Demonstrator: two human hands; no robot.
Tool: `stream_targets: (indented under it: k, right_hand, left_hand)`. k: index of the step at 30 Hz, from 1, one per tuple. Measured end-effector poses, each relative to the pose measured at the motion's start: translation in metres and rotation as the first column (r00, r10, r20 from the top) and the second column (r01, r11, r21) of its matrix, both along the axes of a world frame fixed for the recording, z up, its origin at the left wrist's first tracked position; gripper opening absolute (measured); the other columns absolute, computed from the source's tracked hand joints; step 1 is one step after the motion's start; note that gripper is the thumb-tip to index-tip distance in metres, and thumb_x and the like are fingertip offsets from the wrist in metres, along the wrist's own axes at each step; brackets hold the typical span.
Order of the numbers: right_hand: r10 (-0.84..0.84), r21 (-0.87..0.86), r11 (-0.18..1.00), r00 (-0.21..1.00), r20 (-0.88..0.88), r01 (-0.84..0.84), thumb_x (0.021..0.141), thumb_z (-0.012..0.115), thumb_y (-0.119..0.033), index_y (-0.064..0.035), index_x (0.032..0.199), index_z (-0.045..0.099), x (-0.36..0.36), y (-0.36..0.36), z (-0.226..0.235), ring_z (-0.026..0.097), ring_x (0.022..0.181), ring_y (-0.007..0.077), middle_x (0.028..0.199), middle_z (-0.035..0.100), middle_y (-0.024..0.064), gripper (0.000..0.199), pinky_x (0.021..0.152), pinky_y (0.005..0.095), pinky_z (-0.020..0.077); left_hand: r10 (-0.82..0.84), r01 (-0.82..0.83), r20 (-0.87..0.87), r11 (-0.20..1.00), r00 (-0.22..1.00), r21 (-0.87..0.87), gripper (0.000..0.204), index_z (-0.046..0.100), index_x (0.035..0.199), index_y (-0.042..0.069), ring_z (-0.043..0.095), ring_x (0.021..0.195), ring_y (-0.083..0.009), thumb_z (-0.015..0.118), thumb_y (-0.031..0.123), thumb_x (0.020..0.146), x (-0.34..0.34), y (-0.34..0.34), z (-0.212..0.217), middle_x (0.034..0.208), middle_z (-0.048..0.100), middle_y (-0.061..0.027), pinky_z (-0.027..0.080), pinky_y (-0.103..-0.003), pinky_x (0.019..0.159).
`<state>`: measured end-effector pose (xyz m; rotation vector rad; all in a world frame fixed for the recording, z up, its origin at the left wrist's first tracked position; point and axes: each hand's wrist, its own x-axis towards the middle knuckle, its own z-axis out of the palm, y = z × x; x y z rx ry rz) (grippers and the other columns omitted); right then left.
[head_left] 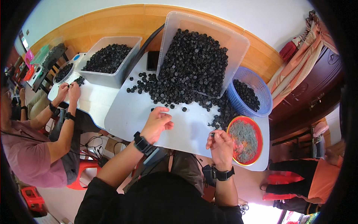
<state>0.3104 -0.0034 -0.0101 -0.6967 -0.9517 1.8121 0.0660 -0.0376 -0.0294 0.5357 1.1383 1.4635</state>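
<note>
My right hand [220, 148] is closed in a pinch on a small black cap [213, 134], by the front edge of the white table [186, 130]. My left hand [157, 125] is over the table's middle, its fingers loosely bent and apart, with nothing visible between them. Beyond both hands, a large heap of black caps [197, 59] spills from a tilted clear plastic bin [238, 41] onto the tabletop. A few loose caps lie just past my left hand. Beside my right hand stands a red bowl [260, 143] filled with thin, greyish wire-like pieces [242, 138].
A blue basket [265, 99] of black parts stands at the right, behind the bowl. At the left, a co-worker [37, 149] handles small parts near another clear bin [108, 79]. A dark phone-like object [152, 61] lies at the back. Another person [320, 179] is at far right.
</note>
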Motion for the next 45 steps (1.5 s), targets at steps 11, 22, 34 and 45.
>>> stream_targets:
  k: [11, 22, 34, 45]
  right_hand:
    - [0.011, 0.040, 0.999, 1.000, 0.023, -0.012, 0.084, 0.057, -0.003, 0.0023, 0.089, 0.058, 0.004, 0.011, 0.010, 0.055, 0.057, 0.0137, 0.074, 0.058, 0.0077, 0.008, 0.052, 0.0257, 0.0476]
    - [0.031, 0.089, 0.996, 0.999, 0.024, -0.033, 0.084, 0.057, -0.004, 0.0022, 0.090, 0.058, 0.006, 0.020, 0.006, 0.056, 0.060, 0.0130, 0.076, 0.059, 0.0084, 0.008, 0.053, 0.0266, 0.0484]
    - [0.063, 0.275, 0.951, 0.963, 0.263, -0.138, 0.080, 0.059, 0.003, -0.0005, 0.093, 0.058, -0.029, 0.003, 0.048, 0.048, 0.058, 0.0017, 0.068, 0.055, -0.0003, 0.014, 0.048, 0.0155, 0.0363]
    - [-0.285, 0.625, 0.779, 0.866, 0.410, -0.039, 0.075, 0.065, 0.000, -0.0014, 0.086, 0.057, -0.046, -0.003, 0.049, 0.048, 0.051, 0.0024, 0.058, 0.053, -0.0011, 0.014, 0.045, 0.0171, 0.0377]
  left_hand:
    - [-0.131, -0.098, -0.769, 0.965, 0.626, -0.244, 0.025, 0.049, 0.098, -0.003, 0.060, 0.049, -0.0180, 0.059, 0.000, 0.076, 0.000, 0.072, -0.020, 0.069, 0.055, -0.0098, 0.049, -0.030, 0.042]
    - [-0.155, 0.171, -0.235, 0.984, 0.960, 0.052, 0.005, 0.055, 0.086, 0.005, 0.055, 0.067, -0.0090, 0.057, 0.009, 0.085, 0.018, 0.043, 0.022, 0.075, 0.058, -0.0016, 0.043, -0.024, 0.058]
    - [-0.474, 0.366, 0.267, 0.855, 0.839, 0.367, 0.016, 0.052, 0.092, 0.002, 0.049, 0.069, -0.0113, 0.055, 0.017, 0.088, 0.047, 0.001, 0.055, 0.084, 0.051, -0.0047, 0.038, -0.024, 0.059]
    - [-0.277, 0.290, -0.088, 0.888, 0.957, 0.357, 0.008, 0.051, 0.093, 0.003, 0.051, 0.078, -0.0100, 0.053, 0.008, 0.087, 0.051, -0.006, 0.066, 0.088, 0.054, -0.0031, 0.043, -0.024, 0.067]
